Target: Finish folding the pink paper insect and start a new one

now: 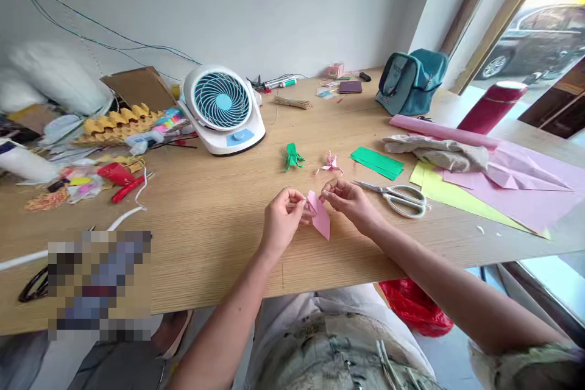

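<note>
A folded piece of pink paper is held between my two hands, just above the wooden table near its front edge. My left hand pinches its left side between thumb and fingers. On the other side, the thumb and fingers of my right hand are closed at its upper right edge. Beyond my hands lie a green folded paper figure and a pink folded paper figure. Green paper strips lie farther right. White-handled scissors rest beside my right hand, blades toward it.
A white fan stands at the back left, near an egg carton and clutter. At right are pink paper sheets, yellow paper, a crumpled cloth, a red flask and a teal bag.
</note>
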The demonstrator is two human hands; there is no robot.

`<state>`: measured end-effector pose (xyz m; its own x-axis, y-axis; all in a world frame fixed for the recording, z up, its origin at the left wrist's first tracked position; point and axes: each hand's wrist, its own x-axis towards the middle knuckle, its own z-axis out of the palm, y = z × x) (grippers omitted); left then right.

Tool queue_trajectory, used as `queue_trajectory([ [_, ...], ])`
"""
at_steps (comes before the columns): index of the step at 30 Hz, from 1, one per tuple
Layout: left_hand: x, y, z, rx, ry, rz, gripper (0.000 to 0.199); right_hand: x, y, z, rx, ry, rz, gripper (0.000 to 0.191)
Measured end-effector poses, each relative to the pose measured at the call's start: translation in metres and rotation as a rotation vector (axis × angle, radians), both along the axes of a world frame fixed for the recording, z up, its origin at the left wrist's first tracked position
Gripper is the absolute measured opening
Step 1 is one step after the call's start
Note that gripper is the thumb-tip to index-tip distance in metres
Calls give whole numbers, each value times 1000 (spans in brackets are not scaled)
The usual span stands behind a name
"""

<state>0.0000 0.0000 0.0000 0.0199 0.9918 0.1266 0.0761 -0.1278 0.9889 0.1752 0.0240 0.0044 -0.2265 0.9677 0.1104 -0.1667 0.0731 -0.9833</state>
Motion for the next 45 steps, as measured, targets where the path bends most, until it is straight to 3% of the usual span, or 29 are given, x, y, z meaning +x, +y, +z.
queue_trajectory([
  [9,1,1,6,-169,-66,-19,27,-1,-1,-6,0,-105,19,43],
  [18,4,-3,5,-15,58,14,19,-2,0,-1,-142,-72,-39,51],
  [24,4,-4,4,70,133,24,23,-3,1,-2,-148,-44,-53,51],
  [38,0,-4,8,46,154,29,24,-2,-2,-4,-140,23,45,48],
  [45,-7,1,10,2,154,-27,28,1,-1,-3,-142,18,59,44],
])
